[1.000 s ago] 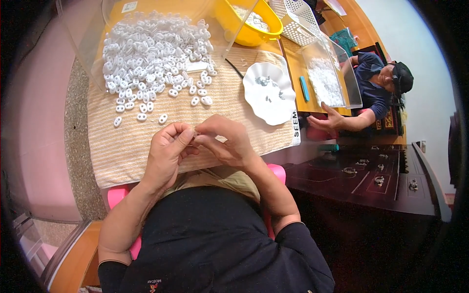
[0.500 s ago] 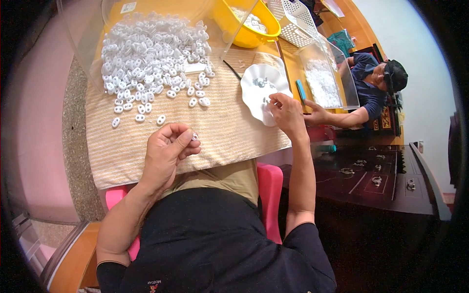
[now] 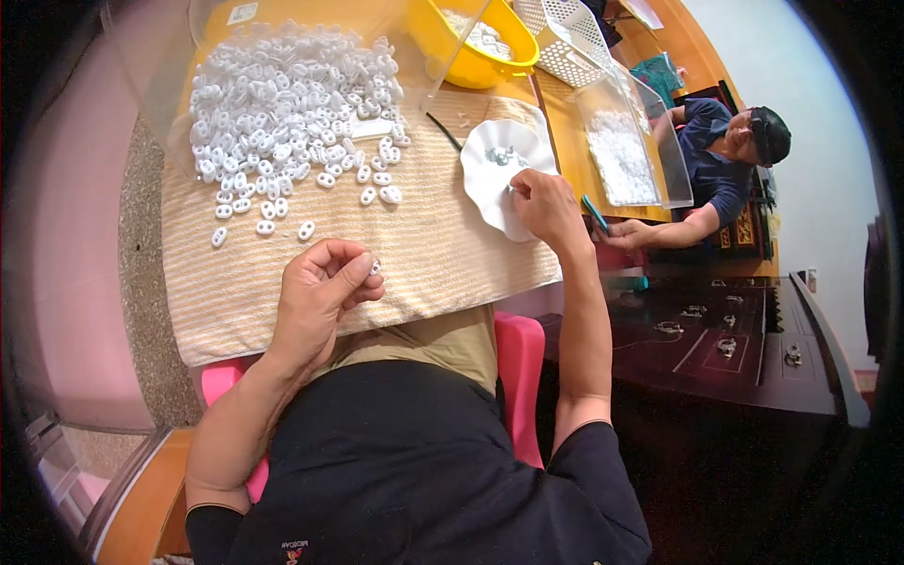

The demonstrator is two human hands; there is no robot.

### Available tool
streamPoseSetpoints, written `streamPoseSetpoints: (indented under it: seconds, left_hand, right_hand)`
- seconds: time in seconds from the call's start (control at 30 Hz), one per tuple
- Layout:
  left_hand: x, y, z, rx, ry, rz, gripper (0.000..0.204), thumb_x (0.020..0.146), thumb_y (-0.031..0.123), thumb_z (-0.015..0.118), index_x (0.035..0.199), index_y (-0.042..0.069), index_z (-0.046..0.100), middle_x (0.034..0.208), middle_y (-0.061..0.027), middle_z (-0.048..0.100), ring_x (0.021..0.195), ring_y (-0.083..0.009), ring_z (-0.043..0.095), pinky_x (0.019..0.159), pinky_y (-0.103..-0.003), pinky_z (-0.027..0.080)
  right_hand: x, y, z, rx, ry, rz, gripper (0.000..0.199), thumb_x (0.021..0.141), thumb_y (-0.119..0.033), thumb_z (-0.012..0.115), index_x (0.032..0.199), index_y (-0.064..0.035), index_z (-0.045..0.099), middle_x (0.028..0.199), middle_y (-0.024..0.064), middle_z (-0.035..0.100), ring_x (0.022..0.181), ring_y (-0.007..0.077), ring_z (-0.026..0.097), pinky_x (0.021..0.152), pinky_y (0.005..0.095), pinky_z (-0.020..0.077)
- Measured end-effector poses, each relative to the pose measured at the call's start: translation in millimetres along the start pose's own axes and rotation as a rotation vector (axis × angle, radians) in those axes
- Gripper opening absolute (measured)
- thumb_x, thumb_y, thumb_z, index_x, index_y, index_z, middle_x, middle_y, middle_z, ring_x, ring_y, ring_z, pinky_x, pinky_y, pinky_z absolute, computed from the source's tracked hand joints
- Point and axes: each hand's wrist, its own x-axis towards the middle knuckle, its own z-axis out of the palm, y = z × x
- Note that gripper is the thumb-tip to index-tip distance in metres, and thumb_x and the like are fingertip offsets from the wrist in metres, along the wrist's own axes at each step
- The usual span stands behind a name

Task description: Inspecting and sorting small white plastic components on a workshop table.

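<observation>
White piece (image 3: 376, 267) sits pinched in my left hand (image 3: 320, 287) above the cloth (image 3: 433, 235), unfinished as I judge remotely, while my right hand (image 3: 549, 207) is over the dish (image 3: 482, 196) of grey bits (image 3: 498, 156) (I can't tell if its fingers pinch any), with a big pile (image 3: 282, 108) left.

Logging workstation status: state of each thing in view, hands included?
Left hand: closed on small white plastic piece
Right hand: over wavy-rimmed white dish; grip unclear
Dish: upright, holding small grey bits
White oval two-holed plastic pieces: heaped, some loose on beige striped towel
Yellow plastic tub: open, holding white pieces
Clear plastic box, right: open, holding white contents
Slim teal tool: end at co-worker's hand
</observation>
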Motion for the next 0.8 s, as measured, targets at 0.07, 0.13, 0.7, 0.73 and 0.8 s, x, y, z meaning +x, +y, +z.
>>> streamPoseSetpoints:
  seconds: [0.07, 0.13, 0.7, 0.73, 0.8]
  left_hand:
    - [0, 0, 0, -0.004, 0.003, -0.004, 0.012, 0.091, 0.011, 0.065, 0.100, 0.004, 0.059, 0.087, -0.0038, 0.064, 0.076, -0.0115, 0.064, 0.070, -0.027, 0.057]
    - [0, 0, 1, 0.001, -0.003, -0.004, 0.012, 0.091, 0.011, 0.065, 0.100, 0.004, 0.059, 0.086, -0.0038, 0.064, 0.075, -0.0116, 0.064, 0.070, -0.027, 0.057]
    - [0, 1, 1, 0.022, -0.007, -0.024, 0.011, 0.090, 0.009, 0.066, 0.098, 0.004, 0.060, 0.084, -0.0039, 0.064, 0.074, -0.0113, 0.064, 0.069, -0.026, 0.057]
    - [0, 1, 1, 0.021, -0.011, -0.021, 0.011, 0.090, 0.009, 0.066, 0.098, 0.004, 0.060, 0.084, -0.0038, 0.064, 0.074, -0.0114, 0.064, 0.069, -0.026, 0.057]
    - [0, 0, 1, 0.019, -0.016, -0.018, 0.011, 0.090, 0.009, 0.066, 0.097, 0.004, 0.060, 0.085, -0.0038, 0.064, 0.074, -0.0115, 0.064, 0.069, -0.026, 0.057]
  right_hand:
    - [1, 6, 3, 0.007, 0.022, -0.017, 0.016, 0.078, -0.009, 0.059, 0.089, -0.0014, 0.068, 0.082, 0.0187, 0.067, 0.080, 0.0356, 0.065, 0.074, 0.0418, 0.0505]
    - [0, 12, 5, 0.014, 0.046, -0.033, 0.016, 0.077, -0.009, 0.061, 0.089, -0.0002, 0.067, 0.078, 0.0180, 0.067, 0.076, 0.0348, 0.066, 0.071, 0.0403, 0.0510]
    - [2, 4, -3, 0.052, -0.094, 0.101, 0.016, 0.082, -0.011, 0.060, 0.090, -0.0033, 0.071, 0.090, 0.0212, 0.067, 0.087, 0.0371, 0.065, 0.082, 0.0424, 0.0499]
    - [1, 5, -3, 0.052, -0.093, 0.101, 0.016, 0.082, -0.011, 0.060, 0.090, -0.0033, 0.071, 0.090, 0.0212, 0.067, 0.087, 0.0371, 0.065, 0.082, 0.0424, 0.0499]
    - [-1, 5, -1, 0.055, -0.055, 0.080, 0.016, 0.083, -0.012, 0.060, 0.090, -0.0028, 0.071, 0.087, 0.0212, 0.067, 0.087, 0.0372, 0.065, 0.082, 0.0429, 0.0501]
